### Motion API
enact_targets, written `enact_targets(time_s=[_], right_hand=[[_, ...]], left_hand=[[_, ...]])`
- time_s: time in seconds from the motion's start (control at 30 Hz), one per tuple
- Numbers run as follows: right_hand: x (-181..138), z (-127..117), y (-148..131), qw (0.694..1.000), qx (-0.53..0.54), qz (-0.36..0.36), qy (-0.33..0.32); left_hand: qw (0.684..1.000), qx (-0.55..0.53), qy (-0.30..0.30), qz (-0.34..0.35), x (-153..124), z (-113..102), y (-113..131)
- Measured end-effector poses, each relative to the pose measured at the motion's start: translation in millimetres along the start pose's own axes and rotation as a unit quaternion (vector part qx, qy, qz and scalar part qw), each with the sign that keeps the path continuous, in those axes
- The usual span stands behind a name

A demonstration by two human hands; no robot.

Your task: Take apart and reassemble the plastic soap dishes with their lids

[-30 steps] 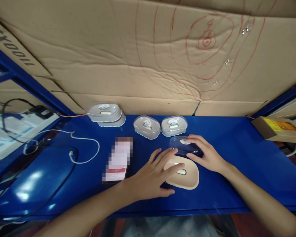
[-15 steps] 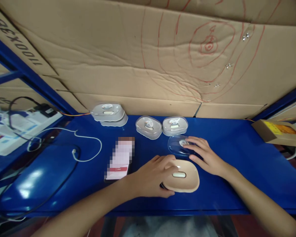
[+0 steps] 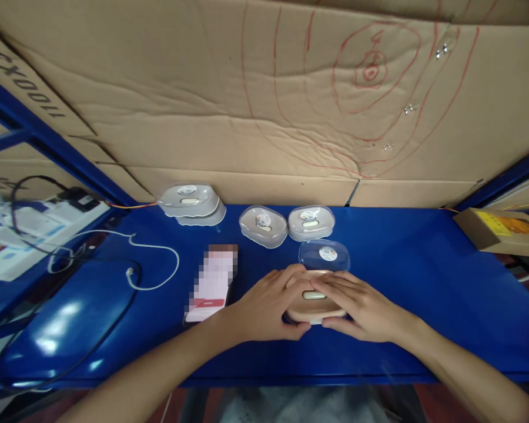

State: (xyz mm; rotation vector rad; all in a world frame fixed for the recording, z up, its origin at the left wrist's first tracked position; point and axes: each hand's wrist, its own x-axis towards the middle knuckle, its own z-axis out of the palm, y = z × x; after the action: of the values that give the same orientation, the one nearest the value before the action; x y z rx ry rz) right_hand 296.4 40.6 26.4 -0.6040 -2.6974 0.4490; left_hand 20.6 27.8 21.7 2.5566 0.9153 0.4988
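A beige oval dish [image 3: 316, 310], shaped like a soap dish, has a pale pill-shaped piece in its middle. My left hand [image 3: 278, 305] is closed round its left side, fingers over the far rim and thumb at the near edge. From the right, my right hand [image 3: 361, 305] grips the same dish, its fingertips over the top and its thumb at the near side. Just behind it lies a clear lid [image 3: 315, 254] with a round sticker, partly covered by the dish and my fingers.
Two grey lidded dishes, a left one [image 3: 263, 227] and a right one [image 3: 311, 224], stand farther back. More are stacked [image 3: 191, 202] at the back left. A phone [image 3: 211, 282] lies left of my hands. Cables [image 3: 154, 288] run across the left; a cardboard box [image 3: 498, 229] stands far right.
My right hand has left the clear lid and come down to the left onto the dish. The dish has shifted slightly away from me, and both hands now hold it.
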Motion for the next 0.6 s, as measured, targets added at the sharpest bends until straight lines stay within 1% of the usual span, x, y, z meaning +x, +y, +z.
enact_targets(time_s=[0.17, 0.33, 0.43, 0.53, 0.6], right_hand=[[-2, 3, 0, 1.0, -0.013, -0.004, 0.016], [-3, -2, -1, 0.997, -0.03, -0.026, 0.066], [-6, -8, 0, 0.99, -0.068, -0.029, 0.116], [-9, -12, 3, 0.983, -0.087, 0.0, 0.164], [-9, -14, 5, 0.981, -0.077, 0.016, 0.176]], left_hand=[[0.999, 0.026, -0.022, -0.003, -2, 3, -2], [0.998, 0.055, -0.038, 0.007, -4, 0, 0], [0.998, 0.058, 0.0, 0.012, -4, -1, 0], [0.993, 0.075, 0.066, 0.058, -3, -1, 1], [0.988, 0.093, 0.083, 0.092, -4, -1, 4]])
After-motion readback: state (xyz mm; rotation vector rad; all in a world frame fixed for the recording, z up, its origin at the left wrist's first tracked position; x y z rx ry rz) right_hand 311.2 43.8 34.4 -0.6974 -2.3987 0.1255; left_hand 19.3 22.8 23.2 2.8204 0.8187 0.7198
